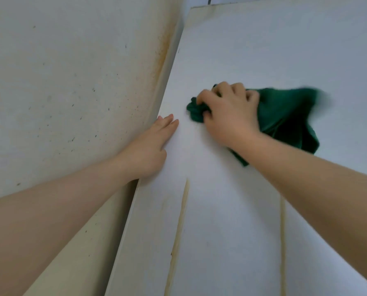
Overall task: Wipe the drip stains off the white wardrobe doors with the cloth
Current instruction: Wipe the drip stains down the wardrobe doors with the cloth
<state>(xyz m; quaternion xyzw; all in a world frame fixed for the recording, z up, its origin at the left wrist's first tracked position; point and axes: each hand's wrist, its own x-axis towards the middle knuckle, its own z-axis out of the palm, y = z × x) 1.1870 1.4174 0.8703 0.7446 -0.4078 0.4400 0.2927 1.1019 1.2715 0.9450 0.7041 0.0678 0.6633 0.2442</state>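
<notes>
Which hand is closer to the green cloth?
Right. The right hand grips the crumpled green cloth; the left hand rests flat on the white wardrobe door, apart from it.

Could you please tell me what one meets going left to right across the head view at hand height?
Speckled wall → left hand, flat against the wardrobe door → right hand → green cloth it grips, trailing mostly to its right.

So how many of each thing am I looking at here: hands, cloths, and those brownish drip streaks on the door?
Hands: 2 (left hand, right hand)
Green cloth: 1, bunched in the right hand
Clear drip streaks on the door: 2 (left streak, right streak)
Total: 5
</notes>
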